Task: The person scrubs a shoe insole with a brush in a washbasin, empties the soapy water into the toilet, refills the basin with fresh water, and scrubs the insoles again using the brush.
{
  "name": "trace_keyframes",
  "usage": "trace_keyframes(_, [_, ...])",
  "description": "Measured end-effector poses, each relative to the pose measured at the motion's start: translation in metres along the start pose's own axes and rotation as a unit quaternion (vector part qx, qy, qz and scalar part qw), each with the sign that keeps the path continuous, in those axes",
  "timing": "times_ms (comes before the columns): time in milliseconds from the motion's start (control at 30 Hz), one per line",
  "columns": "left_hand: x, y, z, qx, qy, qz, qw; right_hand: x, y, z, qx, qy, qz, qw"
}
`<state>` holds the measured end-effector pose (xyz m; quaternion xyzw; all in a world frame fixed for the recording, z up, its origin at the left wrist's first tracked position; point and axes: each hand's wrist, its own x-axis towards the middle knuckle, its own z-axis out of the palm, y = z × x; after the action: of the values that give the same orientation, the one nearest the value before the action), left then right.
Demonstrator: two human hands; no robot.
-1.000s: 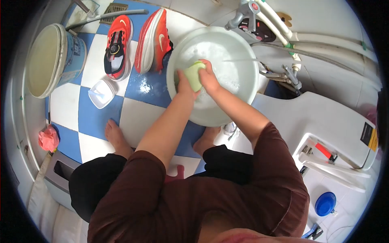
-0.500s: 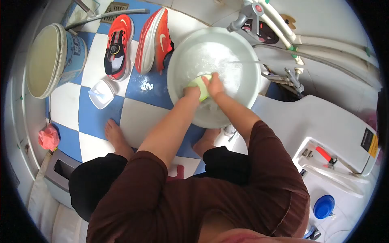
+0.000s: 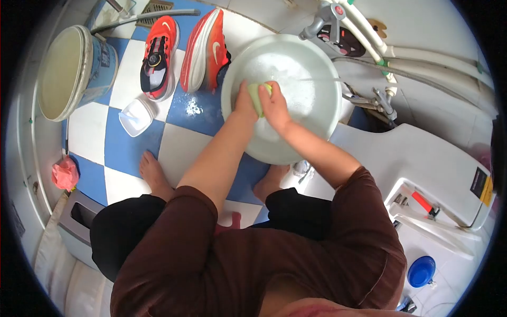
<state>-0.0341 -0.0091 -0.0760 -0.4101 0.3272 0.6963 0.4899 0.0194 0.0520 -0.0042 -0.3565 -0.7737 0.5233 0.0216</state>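
Note:
Both my hands squeeze a light yellow-green sponge-like thing (image 3: 255, 100) over the left part of a big pale basin (image 3: 334, 113). My left hand (image 3: 245, 101) is closed around its left side. Against its right side presses my right hand (image 3: 274, 105), fingers wrapped over the top. Most of the soft piece is hidden by my fingers, so I cannot tell its exact kind. Below my hands, the basin holds cloudy water with white suds (image 3: 282, 71).
Left of the basin stand two red-orange sneakers, one upright (image 3: 158, 58), the other on its side (image 3: 203, 53). A small white container (image 3: 138, 127) and a large bucket (image 3: 100, 66) are farther left. A grey tap (image 3: 322, 24) and pipes line the wall behind.
My hands have moved up and slightly left within the basin, still gripping the yellow-green piece. It now sits higher between my fingers, and my right hand has turned more upright.

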Motion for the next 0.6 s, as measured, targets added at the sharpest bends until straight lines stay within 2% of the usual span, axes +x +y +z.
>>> trace_keyframes(67, [-0.009,0.0,0.003,0.037,-0.012,0.041,0.998,-0.007,0.004,0.006,-0.014,0.037,-0.025,0.999])
trace_keyframes(167, [-0.005,-0.005,-0.007,0.188,0.03,0.09,0.978,0.003,0.01,0.001,-0.015,0.049,-0.019,0.999])
trace_keyframes(267, [0.012,-0.007,-0.01,0.444,0.068,0.183,0.874,0.036,0.044,-0.025,-0.015,0.03,0.064,0.997])
trace_keyframes(367, [-0.008,-0.025,0.005,0.512,0.164,0.224,0.813,0.05,0.092,-0.043,-0.027,0.055,0.136,0.989])
trace_keyframes(467, [0.022,-0.051,-0.015,0.553,0.208,0.115,0.799,0.019,0.102,-0.026,-0.265,-0.027,0.109,0.958])
trace_keyframes(500, [0.02,-0.05,-0.014,0.499,0.194,0.086,0.84,0.021,0.119,-0.022,-0.314,-0.032,0.069,0.946])
trace_keyframes(567, [0.013,-0.043,-0.012,0.383,0.166,0.03,0.908,0.063,0.116,-0.026,-0.346,0.01,0.11,0.932])
trace_keyframes(600, [0.019,-0.043,-0.013,0.379,0.154,0.065,0.91,0.085,0.112,-0.029,-0.363,0.033,0.129,0.922])
